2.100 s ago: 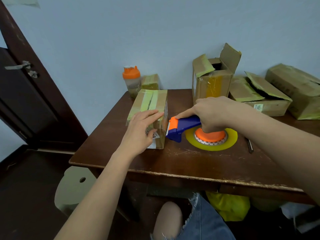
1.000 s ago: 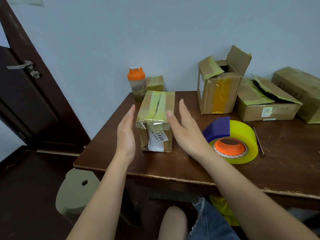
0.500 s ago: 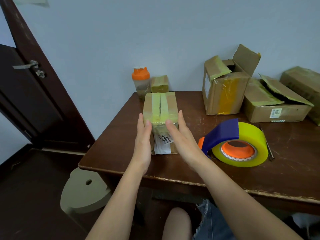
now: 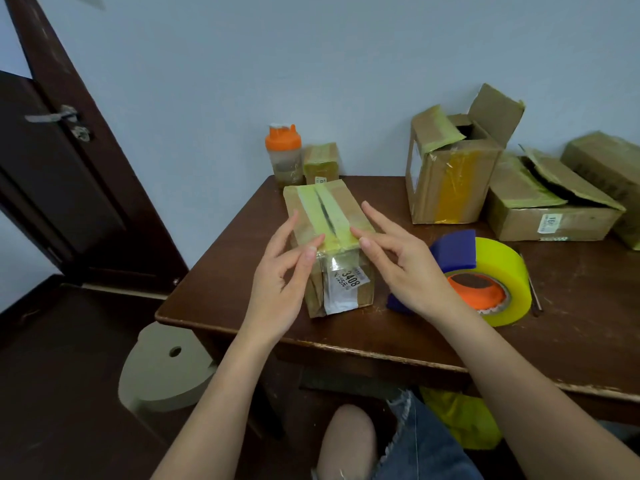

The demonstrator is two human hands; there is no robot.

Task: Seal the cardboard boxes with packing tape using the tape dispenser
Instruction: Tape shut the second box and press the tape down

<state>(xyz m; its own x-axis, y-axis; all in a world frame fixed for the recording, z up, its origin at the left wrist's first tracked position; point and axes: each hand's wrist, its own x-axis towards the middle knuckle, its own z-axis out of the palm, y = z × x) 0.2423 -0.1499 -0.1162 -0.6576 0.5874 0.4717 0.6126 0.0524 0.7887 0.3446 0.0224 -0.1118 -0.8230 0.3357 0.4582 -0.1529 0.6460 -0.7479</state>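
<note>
A person's 2 bare hands meet over a small cardboard box [image 4: 329,244] standing near the front left corner of a dark wooden table [image 4: 398,327]; the left hand [image 4: 280,282] is at the box's left side, fingers loosely bent, fingertips touching the near end of the yellowish tape strip [image 4: 320,211] that runs along the top seam; the right hand [image 4: 405,268] is at the right side, fingers relaxed and spread, 1 fingertip touching the same end of the strip; neither hand grips anything. A white label [image 4: 343,289] reading 3408 faces the camera on the box's front. The tape dispenser [image 4: 485,275], blue-bodied with an orange hub and a wide yellow roll, lies on the table just right of the right hand, held by no one. Behind it, an open-flapped box [image 4: 450,181] stands upright; a flat box [image 4: 550,209] with loose flaps lies to its right, and another box [image 4: 609,174] lies at the frame's edge. An orange-lidded shaker bottle [image 4: 285,155] and a small taped box [image 4: 321,163] sit at the table's back left corner, against the pale wall; a dark door [image 4: 52,174] stands at left.
</note>
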